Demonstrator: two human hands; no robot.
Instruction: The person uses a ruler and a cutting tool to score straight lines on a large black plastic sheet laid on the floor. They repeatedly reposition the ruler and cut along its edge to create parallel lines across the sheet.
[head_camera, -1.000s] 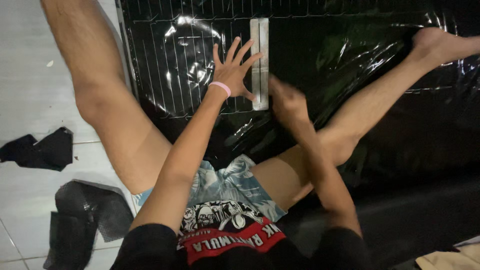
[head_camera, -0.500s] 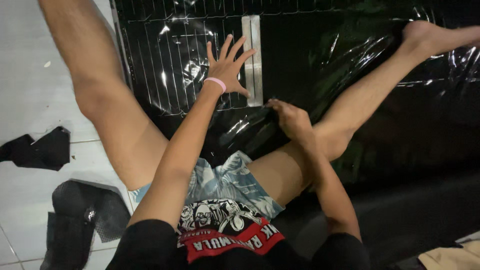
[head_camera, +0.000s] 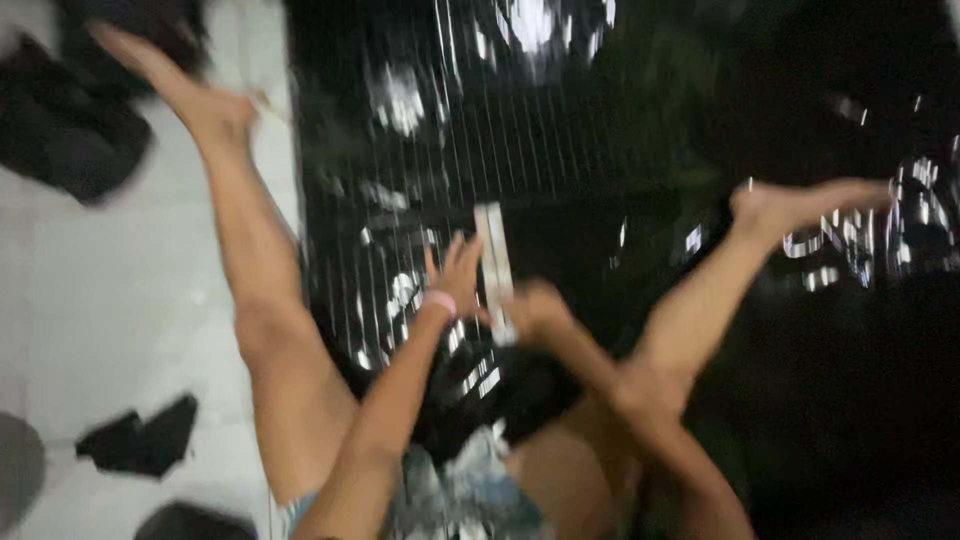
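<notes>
Pale tiled floor (head_camera: 110, 300), dark cloth scraps (head_camera: 140, 440) lying on it, dim room, glare on glossy black sheeting (head_camera: 850, 380)

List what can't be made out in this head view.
- Right hand: motion blur hides whether its fingers grip the pale flat strip.
- Left hand: fingers smeared; contact with the shiny black plastic sheet unclear.
- Dark scraps on white floor: too blurred to identify.
- Torso: cut off by bottom edge.

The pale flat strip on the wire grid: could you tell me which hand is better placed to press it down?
Left, probably. The left hand lies spread right beside the pale flat strip on the wire grid, while the right hand is curled at its lower end. Blur hides exact contact.
</notes>
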